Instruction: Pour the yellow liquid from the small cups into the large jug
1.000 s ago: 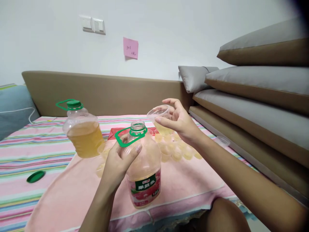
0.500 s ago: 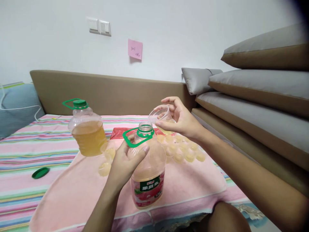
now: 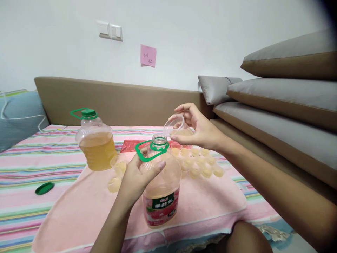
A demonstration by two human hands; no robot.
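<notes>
My left hand (image 3: pixel 140 175) is wrapped round the upper side of a clear plastic juice bottle (image 3: pixel 168 175), just below its green carrying ring (image 3: pixel 147 158). The bottle stands upright and uncapped, with pale liquid low behind its red label. In my right hand (image 3: pixel 196 128) is a clear plastic cup (image 3: pixel 175 124), tilted so its rim leans toward the bottle mouth (image 3: pixel 159 139). Yellowish liquid lies in the cup's lower side. Whether any is flowing out, I cannot tell. Several filled cups (image 3: pixel 201 165) stand in rows behind the bottle, and a few more (image 3: pixel 114 184) are left of it.
A capped bottle of amber liquid (image 3: pixel 97 151) stands at the left. The green cap (image 3: pixel 44 188) lies on the striped sheet (image 3: pixel 23 211). Under the cups is a pink mat (image 3: pixel 79 211), with red plastic (image 3: pixel 129 145) behind. Stacked cushions (image 3: pixel 284 95) rise on the right.
The cup in my right hand has tipped further toward the bottle mouth and my wrist has lifted slightly. My left hand and the bottle have stayed in place.
</notes>
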